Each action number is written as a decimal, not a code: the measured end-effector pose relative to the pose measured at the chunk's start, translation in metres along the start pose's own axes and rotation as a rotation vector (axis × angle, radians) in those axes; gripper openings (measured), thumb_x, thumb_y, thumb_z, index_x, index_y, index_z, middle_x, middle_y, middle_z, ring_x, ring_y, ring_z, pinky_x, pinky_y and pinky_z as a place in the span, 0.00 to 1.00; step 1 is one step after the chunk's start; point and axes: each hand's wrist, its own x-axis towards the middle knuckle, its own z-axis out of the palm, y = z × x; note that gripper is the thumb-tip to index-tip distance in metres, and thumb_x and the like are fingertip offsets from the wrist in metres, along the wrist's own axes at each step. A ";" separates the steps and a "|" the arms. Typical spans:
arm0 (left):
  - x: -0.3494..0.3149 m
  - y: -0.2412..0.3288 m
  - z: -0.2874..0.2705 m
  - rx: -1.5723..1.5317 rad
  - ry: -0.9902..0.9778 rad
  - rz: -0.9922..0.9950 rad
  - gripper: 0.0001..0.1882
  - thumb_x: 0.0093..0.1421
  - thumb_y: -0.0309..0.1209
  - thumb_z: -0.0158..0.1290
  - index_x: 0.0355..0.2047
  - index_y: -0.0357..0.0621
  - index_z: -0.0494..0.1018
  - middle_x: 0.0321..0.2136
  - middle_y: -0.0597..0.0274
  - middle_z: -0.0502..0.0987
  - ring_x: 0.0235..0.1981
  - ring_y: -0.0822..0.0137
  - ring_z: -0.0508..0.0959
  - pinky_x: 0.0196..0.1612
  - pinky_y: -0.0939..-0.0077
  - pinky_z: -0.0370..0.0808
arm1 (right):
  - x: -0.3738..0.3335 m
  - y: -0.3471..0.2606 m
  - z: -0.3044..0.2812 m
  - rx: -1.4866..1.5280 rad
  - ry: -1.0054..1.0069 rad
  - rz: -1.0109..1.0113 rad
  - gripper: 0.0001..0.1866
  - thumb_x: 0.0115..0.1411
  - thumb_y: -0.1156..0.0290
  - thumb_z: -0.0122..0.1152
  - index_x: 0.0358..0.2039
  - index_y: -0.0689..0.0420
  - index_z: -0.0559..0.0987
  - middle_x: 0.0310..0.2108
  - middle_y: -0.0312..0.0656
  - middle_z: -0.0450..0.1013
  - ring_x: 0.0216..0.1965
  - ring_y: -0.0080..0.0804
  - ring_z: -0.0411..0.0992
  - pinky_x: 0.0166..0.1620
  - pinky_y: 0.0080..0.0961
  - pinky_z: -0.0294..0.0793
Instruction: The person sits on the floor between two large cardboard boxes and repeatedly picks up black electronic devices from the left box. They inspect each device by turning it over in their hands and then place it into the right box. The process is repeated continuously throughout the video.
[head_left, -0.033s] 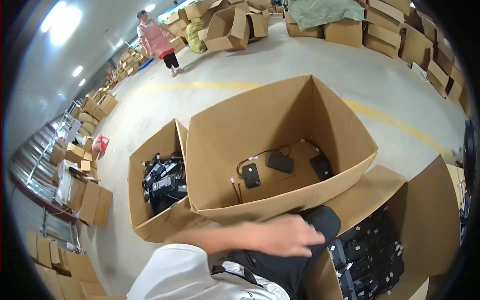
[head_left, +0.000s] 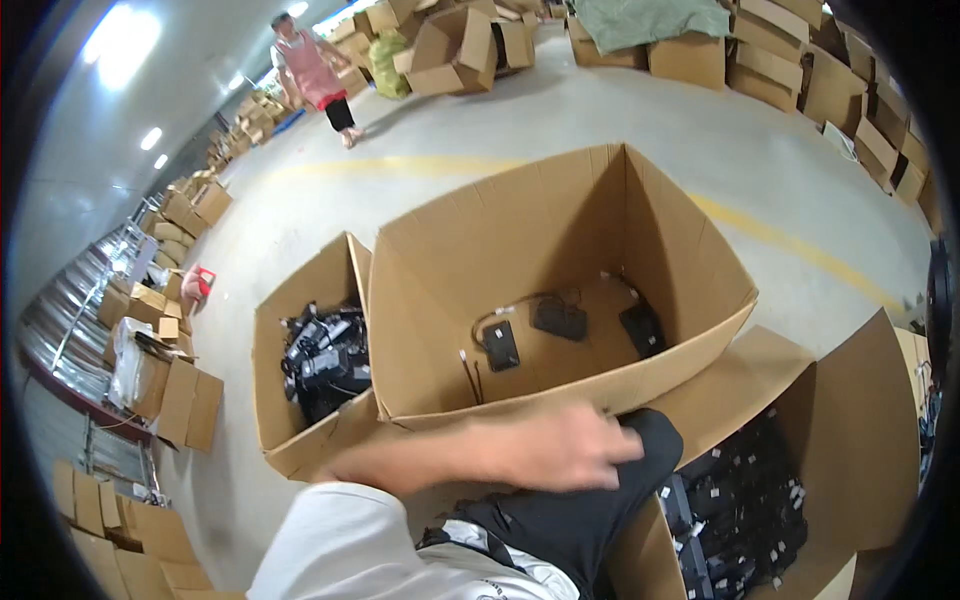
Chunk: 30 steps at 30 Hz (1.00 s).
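My left hand (head_left: 575, 447) is above my dark-trousered knee, just outside the near wall of a large open cardboard box (head_left: 570, 392). It is smeared by motion, its fingers seem partly bent, and I cannot tell whether it holds anything. Inside that box lie three black adapter-like blocks: one at the left (head_left: 501, 346), another in the middle (head_left: 559, 322) and a third at the right (head_left: 642, 330). Thin dark cables with white tags trail from them. My right hand is out of view.
A narrower carton (head_left: 290, 455) on the left holds a heap of black adapters and cables (head_left: 325, 360). At the lower right, an open carton (head_left: 865, 430) is filled with black tagged devices (head_left: 745, 500). A person in a pink apron (head_left: 312, 70) stands far off near stacked cartons.
My left hand has shifted slightly left and up, still blurred. The whole view has moved a little; the boxes and their contents look the same.
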 end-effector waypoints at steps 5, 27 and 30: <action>0.002 -0.125 -0.105 -0.210 0.319 -0.563 0.20 0.63 0.35 0.60 0.52 0.36 0.77 0.35 0.54 0.84 0.36 0.70 0.81 0.43 0.71 0.79 | -0.051 -0.040 -0.081 -0.121 0.020 0.029 0.23 0.58 0.58 0.68 0.49 0.59 0.81 0.39 0.57 0.80 0.45 0.55 0.78 0.49 0.42 0.77; -0.162 -0.510 0.234 -0.334 0.807 -1.596 0.12 0.61 0.29 0.63 0.42 0.36 0.78 0.38 0.54 0.82 0.42 0.59 0.81 0.47 0.65 0.76 | -0.156 -0.057 -0.147 0.264 -0.037 0.376 0.29 0.63 0.51 0.66 0.56 0.61 0.78 0.52 0.54 0.78 0.52 0.53 0.76 0.54 0.44 0.75; -0.129 -0.497 0.224 -0.230 0.896 -1.105 0.10 0.60 0.30 0.63 0.38 0.38 0.77 0.36 0.53 0.81 0.40 0.51 0.81 0.43 0.61 0.76 | -0.141 -0.038 -0.146 0.351 0.054 0.258 0.30 0.63 0.50 0.66 0.55 0.62 0.78 0.52 0.57 0.77 0.53 0.55 0.75 0.54 0.45 0.74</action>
